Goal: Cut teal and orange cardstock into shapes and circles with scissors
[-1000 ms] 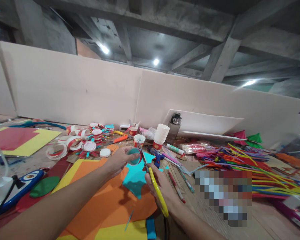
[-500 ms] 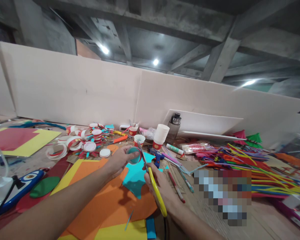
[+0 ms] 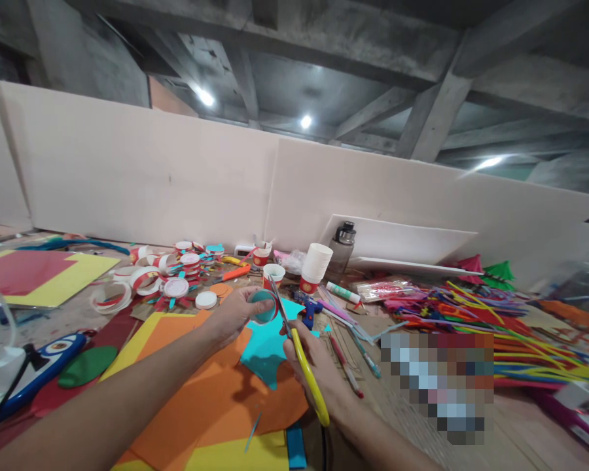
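Observation:
My left hand (image 3: pixel 238 313) pinches a small round piece (image 3: pixel 264 307) with a teal face and a red rim. Yellow-handled scissors (image 3: pixel 304 366) are in my right hand (image 3: pixel 311 353), their blades pointing up and slightly left, right beside the round piece. Whether the blades touch it I cannot tell. Below both hands lies a cut turquoise sheet (image 3: pixel 264 353) on top of orange paper (image 3: pixel 201 399), with yellow paper (image 3: pixel 240 454) partly under that.
Paper cups (image 3: pixel 317 261) stand stacked near a dark bottle (image 3: pixel 342 248). A blue glue gun (image 3: pixel 311 313) lies beyond my right hand. Cut cup rings (image 3: pixel 144 280) are at the left, pipe cleaners (image 3: pixel 520 347) at the right. A white panel (image 3: pixel 152 176) borders the back.
Both hands have stayed nearly in place. The round piece and the scissors have shifted only very slightly.

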Available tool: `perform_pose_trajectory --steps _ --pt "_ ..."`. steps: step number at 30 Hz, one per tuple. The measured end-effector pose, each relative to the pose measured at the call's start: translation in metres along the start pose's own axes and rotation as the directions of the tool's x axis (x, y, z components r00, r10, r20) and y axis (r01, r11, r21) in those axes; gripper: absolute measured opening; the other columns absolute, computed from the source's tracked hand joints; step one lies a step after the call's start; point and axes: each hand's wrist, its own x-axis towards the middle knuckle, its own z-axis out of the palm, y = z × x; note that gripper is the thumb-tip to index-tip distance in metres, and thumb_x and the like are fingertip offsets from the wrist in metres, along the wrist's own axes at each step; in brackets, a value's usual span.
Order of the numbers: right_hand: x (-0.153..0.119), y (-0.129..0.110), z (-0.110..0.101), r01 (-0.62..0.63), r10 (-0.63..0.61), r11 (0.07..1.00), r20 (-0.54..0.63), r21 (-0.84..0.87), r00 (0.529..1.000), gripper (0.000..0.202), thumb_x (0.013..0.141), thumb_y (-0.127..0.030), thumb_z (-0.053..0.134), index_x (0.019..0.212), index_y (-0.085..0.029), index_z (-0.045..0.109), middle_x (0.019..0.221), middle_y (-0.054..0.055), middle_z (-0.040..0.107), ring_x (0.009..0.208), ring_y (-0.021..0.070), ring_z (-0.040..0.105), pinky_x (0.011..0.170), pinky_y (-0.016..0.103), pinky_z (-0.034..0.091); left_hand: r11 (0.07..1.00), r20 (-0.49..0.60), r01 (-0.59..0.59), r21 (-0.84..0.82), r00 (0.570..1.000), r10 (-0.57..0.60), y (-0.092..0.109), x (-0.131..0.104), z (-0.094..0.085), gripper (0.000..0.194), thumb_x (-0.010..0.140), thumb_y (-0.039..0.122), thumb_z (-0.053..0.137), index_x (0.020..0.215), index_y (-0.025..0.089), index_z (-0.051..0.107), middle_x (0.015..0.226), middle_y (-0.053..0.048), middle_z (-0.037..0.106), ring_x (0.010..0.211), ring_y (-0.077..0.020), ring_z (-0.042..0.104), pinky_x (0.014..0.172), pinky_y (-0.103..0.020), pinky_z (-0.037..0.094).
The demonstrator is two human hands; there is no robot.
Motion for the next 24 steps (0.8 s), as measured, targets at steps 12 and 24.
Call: perform_pose_trajectory --steps 12,24 --pt "-0.0001 -0.0027 0.0017 0.004 -0.004 1.000 -0.005 0.005 1.000 0.031 0.091 -0.049 0.044 0.101 -0.020 0.051 0.071 -0.003 0.039 0.062 0.0111 0.034 0.055 0.024 0.029 0.998 -0.052 0.020 -0.057 0.998 -0.022 -0.0031 0.0006 0.0012 0.026 0.059 0.028 0.083 0.074 0.012 0.069 0.066 -0.001 0.064 0.057 -0.0073 0.050 0.056 -0.020 0.036" --pt "-0.0009 0.0001 0.0015 -0.003 0.003 1.000 -0.008 -0.005 1.000 0.032 0.091 -0.050 0.044 0.103 -0.021 0.051 0.071 -0.003 0.038 0.063 0.0110 0.034 0.055 0.023 0.029 0.999 0.014 0.032 -0.025 0.999 -0.031 -0.0022 0.0002 0.0009 0.025 0.060 0.028 0.083 0.071 0.012 0.068 0.062 0.001 0.062 0.055 -0.0064 0.049 0.055 -0.019 0.035"
